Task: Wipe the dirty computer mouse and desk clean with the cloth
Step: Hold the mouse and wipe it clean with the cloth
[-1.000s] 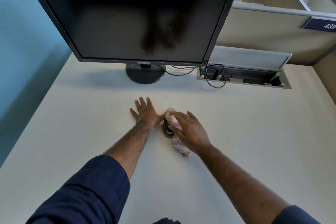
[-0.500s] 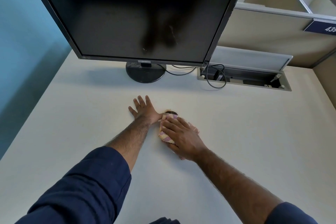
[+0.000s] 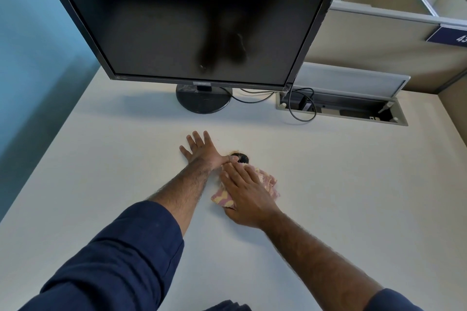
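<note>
A small black computer mouse (image 3: 242, 158) lies on the white desk (image 3: 341, 197), with brownish specks around its far edge. My left hand (image 3: 202, 150) lies flat on the desk to the mouse's left, fingers spread and the thumb tip touching the mouse. A pink and yellow cloth (image 3: 268, 180) is spread on the desk just in front of the mouse. My right hand (image 3: 246, 194) presses down flat on the cloth and covers most of it. The near part of the mouse is hidden by the cloth and fingers.
A large dark monitor (image 3: 197, 20) on a round black stand (image 3: 203, 102) hangs over the back of the desk. An open cable tray (image 3: 341, 108) with black cables is sunk in at the back right. Partition walls close the back and right.
The cloth was bunched over the mouse under my right hand; now it lies flattened on the desk in front of the mouse. My left hand has stayed in place.
</note>
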A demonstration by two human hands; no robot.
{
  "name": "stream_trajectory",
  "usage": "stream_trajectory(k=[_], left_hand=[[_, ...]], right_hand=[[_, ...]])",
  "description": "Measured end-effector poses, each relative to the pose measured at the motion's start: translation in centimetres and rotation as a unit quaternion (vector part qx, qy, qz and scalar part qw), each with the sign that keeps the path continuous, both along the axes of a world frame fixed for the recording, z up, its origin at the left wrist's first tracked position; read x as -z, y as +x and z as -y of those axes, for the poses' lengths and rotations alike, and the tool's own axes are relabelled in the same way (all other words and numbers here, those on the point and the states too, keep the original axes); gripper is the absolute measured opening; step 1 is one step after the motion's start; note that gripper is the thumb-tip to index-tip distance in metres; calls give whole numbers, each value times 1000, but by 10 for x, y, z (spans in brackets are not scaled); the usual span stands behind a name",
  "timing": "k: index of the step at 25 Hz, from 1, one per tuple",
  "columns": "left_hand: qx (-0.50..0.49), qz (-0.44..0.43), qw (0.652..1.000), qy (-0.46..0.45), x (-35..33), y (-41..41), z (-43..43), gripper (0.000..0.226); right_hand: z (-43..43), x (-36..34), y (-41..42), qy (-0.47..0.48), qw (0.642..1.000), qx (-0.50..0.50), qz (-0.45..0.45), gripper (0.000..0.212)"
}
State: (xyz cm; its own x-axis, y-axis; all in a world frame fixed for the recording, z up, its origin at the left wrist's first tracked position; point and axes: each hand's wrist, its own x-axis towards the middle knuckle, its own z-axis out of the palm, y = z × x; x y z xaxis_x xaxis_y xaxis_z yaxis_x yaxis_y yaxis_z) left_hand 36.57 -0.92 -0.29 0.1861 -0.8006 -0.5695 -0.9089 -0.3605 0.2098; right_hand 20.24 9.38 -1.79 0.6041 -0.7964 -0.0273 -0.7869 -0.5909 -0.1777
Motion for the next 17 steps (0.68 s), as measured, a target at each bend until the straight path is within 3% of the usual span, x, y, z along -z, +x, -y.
stream_trajectory(k=[12, 17], left_hand=[[-4, -15, 1000, -11, 2, 0, -1, 139], [-8, -25, 1000, -10, 1, 1, -1, 139]], right_hand=[[-12, -2, -13, 10, 997, -62, 35, 53], [-24, -10, -33, 74, 989, -7, 130, 45]])
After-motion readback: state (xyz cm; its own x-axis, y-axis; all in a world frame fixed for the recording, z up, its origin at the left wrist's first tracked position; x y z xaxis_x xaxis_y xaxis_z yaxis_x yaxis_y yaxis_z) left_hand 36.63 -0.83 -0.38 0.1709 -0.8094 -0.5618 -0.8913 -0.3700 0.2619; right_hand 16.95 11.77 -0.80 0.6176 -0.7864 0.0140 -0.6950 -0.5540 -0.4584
